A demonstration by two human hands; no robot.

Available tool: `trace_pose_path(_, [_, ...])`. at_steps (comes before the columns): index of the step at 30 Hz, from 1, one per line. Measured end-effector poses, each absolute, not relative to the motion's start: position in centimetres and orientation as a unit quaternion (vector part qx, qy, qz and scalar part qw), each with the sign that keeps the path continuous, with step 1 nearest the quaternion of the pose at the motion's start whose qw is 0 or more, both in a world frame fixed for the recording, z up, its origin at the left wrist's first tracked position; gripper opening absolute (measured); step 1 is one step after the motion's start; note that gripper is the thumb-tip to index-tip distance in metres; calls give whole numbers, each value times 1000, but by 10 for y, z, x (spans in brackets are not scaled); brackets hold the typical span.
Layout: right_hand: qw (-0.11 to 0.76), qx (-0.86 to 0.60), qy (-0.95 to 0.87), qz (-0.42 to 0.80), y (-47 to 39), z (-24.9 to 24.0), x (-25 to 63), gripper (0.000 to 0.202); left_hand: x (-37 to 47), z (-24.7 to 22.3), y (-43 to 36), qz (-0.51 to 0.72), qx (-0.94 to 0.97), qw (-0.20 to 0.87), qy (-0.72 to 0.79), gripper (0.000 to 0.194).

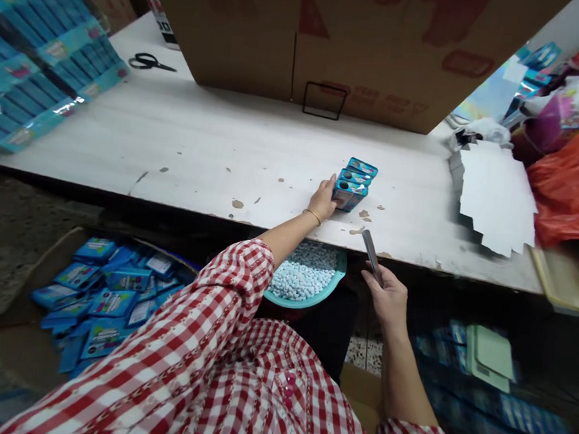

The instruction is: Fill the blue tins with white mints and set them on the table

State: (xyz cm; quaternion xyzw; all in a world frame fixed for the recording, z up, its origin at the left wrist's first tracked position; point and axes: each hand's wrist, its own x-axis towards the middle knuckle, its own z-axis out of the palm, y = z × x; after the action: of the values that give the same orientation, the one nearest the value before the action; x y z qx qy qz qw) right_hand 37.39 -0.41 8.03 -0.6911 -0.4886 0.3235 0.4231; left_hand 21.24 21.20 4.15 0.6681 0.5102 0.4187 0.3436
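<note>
Several small blue boxes (350, 187) stand in a short row on the white table (214, 151). My left hand (323, 199) is at the left side of the nearest boxes, its fingers wrapped against them. My right hand (388, 293) grips a flat grey metal tool (372, 256), which points up and left near the table's front edge. Below that edge, between my arms, a turquoise basin (307, 303) holds many small pale pieces (301, 273).
A large cardboard box (253, 47) stands at the back, with black scissors (148, 63) to its left. Wrapped blue packs (36, 56) are at the far left. White card sheets (494, 193) and a red bag (575, 186) lie right. A carton (14, 339) of blue boxes sits lower left.
</note>
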Motion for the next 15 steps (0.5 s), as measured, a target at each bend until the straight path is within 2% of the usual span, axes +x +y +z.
trace_pose_path(3, [391,-687,-499,355,-5,71,364,46,197,39,198,436,669,326,506,79])
trace_pose_path(5, [361,-688,-507,375,-7,60,357,50,158,33,175,474,672,285,493,73])
trace_pose_path(7, [324,-691,-516,390,-10,45,350,52,91,22,143,508,637,233,532,60])
trace_pose_path(10, [278,-691,-531,404,-16,21,339,56,-40,-3,74,515,487,132,693,47])
trace_pose_path(12, [251,-696,-539,402,-19,10,332,58,-120,-23,19,454,366,88,808,39])
trace_pose_path(13, [239,-701,-542,396,-20,7,329,59,-152,-35,-8,393,322,101,855,36])
trace_pose_path(15, [210,-718,-547,376,-20,6,323,59,-195,-60,-57,211,298,207,908,34])
